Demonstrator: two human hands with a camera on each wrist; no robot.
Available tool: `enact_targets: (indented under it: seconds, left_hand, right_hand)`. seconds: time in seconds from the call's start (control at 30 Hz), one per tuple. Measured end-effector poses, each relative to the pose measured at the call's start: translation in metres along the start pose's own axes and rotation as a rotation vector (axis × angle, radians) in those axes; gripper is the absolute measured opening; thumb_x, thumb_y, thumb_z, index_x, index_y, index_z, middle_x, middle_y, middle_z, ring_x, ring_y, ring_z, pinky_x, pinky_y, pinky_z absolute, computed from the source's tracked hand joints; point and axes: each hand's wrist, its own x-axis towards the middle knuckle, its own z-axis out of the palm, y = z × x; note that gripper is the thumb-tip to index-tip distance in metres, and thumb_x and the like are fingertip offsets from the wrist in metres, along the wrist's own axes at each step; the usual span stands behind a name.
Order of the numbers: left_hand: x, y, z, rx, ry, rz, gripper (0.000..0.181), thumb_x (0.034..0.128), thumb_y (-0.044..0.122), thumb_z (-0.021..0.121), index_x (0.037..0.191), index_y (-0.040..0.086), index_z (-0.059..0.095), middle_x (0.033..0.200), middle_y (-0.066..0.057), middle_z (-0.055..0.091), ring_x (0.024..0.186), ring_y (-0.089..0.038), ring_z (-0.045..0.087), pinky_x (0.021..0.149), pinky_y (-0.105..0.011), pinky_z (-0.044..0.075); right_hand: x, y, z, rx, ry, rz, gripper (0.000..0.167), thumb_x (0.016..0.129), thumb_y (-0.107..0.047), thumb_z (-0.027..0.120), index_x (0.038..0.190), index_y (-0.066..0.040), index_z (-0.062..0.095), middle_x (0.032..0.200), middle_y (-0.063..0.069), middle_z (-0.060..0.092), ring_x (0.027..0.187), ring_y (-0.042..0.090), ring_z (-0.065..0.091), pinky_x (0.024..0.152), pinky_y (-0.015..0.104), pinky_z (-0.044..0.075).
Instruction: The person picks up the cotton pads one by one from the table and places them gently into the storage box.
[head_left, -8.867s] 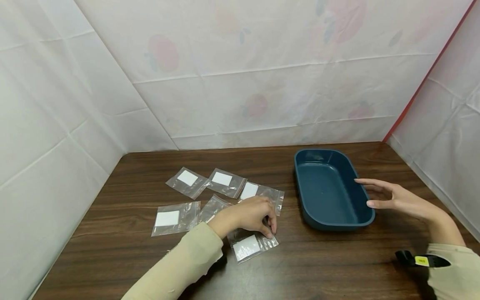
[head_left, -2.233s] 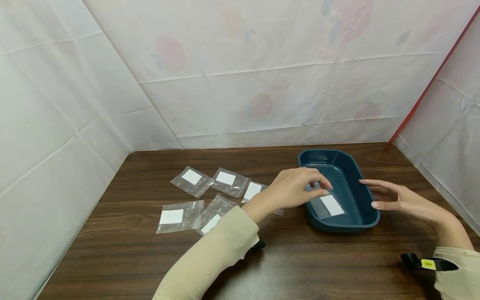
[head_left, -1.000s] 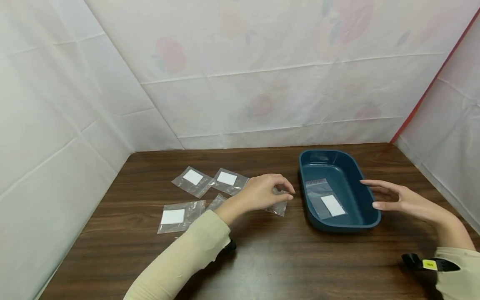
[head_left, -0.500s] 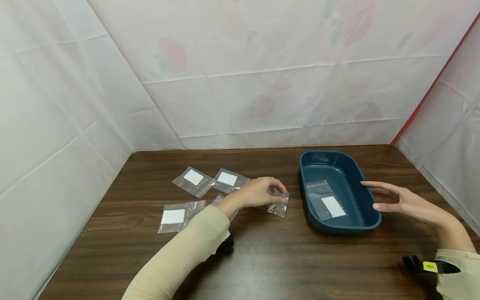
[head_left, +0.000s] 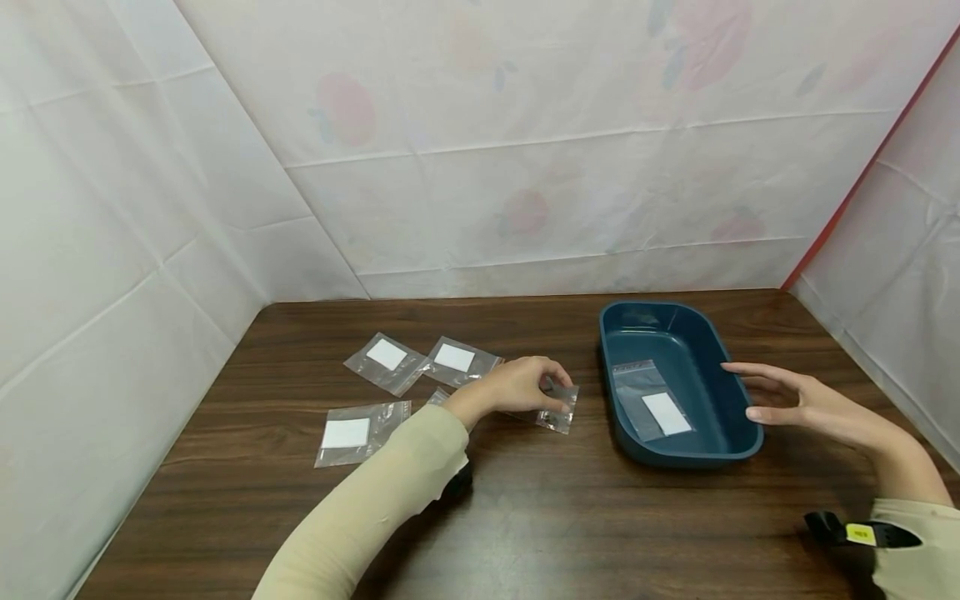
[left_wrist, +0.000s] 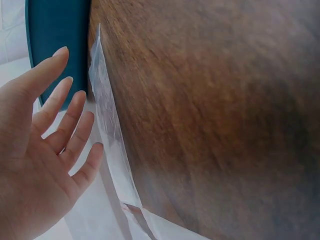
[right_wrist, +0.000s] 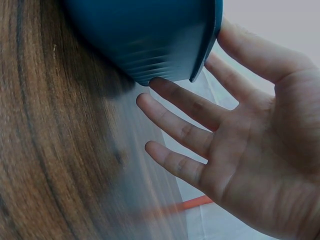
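Note:
In the head view my left hand [head_left: 516,387] is over a clear zip bag [head_left: 558,418], thumb and fingertips at its right end and apart from each other. The left wrist view shows relaxed, spread fingers [left_wrist: 70,127] beside that bag, nothing pinched; its white label is hidden under the hand. My right hand [head_left: 825,408] lies along the right side of a blue plastic tray [head_left: 678,459], straight fingers touching its rim and outer wall. Inside the tray, toward the front, rests another zip bag [head_left: 633,390] with a white label.
Several more labelled zip bags, such as a left one [head_left: 347,433] and a back one [head_left: 454,357], lie left of my hand, one partly under my sleeve. Pale cloth walls [head_left: 480,208] enclose the back and sides of the brown wooden table [head_left: 540,525].
One zip bag has gone from the table's front into the tray, and my left hand has let it go and moved back left to another bag. My right hand stays at the tray.

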Motion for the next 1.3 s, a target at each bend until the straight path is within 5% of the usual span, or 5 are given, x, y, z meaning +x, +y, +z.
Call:
enact_targets:
  seconds: [0.23, 0.47, 0.67, 1.0, 1.3]
  left_hand:
    - [0.0005, -0.0049, 0.0006, 0.029, -0.006, 0.012, 0.041, 0.0842, 0.033, 0.081, 0.118, 0.015, 0.069, 0.113, 0.003, 0.064, 0.106, -0.012, 0.059, 0.092, -0.027, 0.047]
    - [-0.0004, -0.0078, 0.0011, 0.052, -0.009, 0.007, 0.043, 0.084, 0.036, 0.081, 0.12, 0.015, 0.068, 0.115, 0.003, 0.063, 0.104, -0.01, 0.057, 0.091, -0.026, 0.046]
    - [-0.0009, -0.0061, 0.0027, 0.074, -0.012, -0.009, 0.046, 0.083, 0.039, 0.081, 0.122, 0.017, 0.068, 0.114, 0.006, 0.062, 0.102, -0.009, 0.056, 0.089, -0.026, 0.046]
    - [0.0008, -0.0058, 0.0096, 0.222, 0.006, 0.025, 0.056, 0.0734, 0.041, 0.088, 0.12, 0.019, 0.068, 0.111, 0.005, 0.06, 0.103, -0.013, 0.052, 0.09, -0.027, 0.043]
    - [0.0004, -0.0049, 0.0101, 0.231, 0.001, 0.033, 0.054, 0.0751, 0.039, 0.088, 0.121, 0.019, 0.067, 0.11, 0.007, 0.06, 0.104, -0.011, 0.053, 0.091, -0.027, 0.044]
  right_hand:
    - [0.0003, 0.0008, 0.0003, 0.002, 0.003, 0.002, 0.059, 0.099, -0.02, 0.062, 0.153, -0.015, 0.038, 0.151, 0.024, 0.036, 0.114, -0.015, 0.042, 0.084, 0.041, 0.05]
    - [0.0022, 0.0027, 0.0003, -0.018, 0.008, -0.006, 0.06, 0.099, -0.019, 0.063, 0.153, -0.014, 0.037, 0.152, 0.023, 0.034, 0.114, -0.018, 0.038, 0.081, 0.031, 0.05]
    - [0.0016, 0.0015, 0.0003, -0.017, 0.011, -0.002, 0.06, 0.099, -0.02, 0.063, 0.153, -0.015, 0.037, 0.152, 0.023, 0.034, 0.121, -0.003, 0.045, 0.085, 0.051, 0.049]
    - [0.0008, -0.0005, 0.0003, -0.01, 0.007, 0.002, 0.06, 0.098, -0.021, 0.063, 0.153, -0.019, 0.038, 0.151, 0.023, 0.035, 0.114, -0.018, 0.039, 0.081, 0.026, 0.049]
    - [0.0015, -0.0009, 0.0005, -0.026, 0.015, -0.006, 0.06, 0.099, -0.022, 0.063, 0.153, -0.018, 0.038, 0.151, 0.024, 0.035, 0.114, -0.016, 0.04, 0.084, 0.047, 0.049]
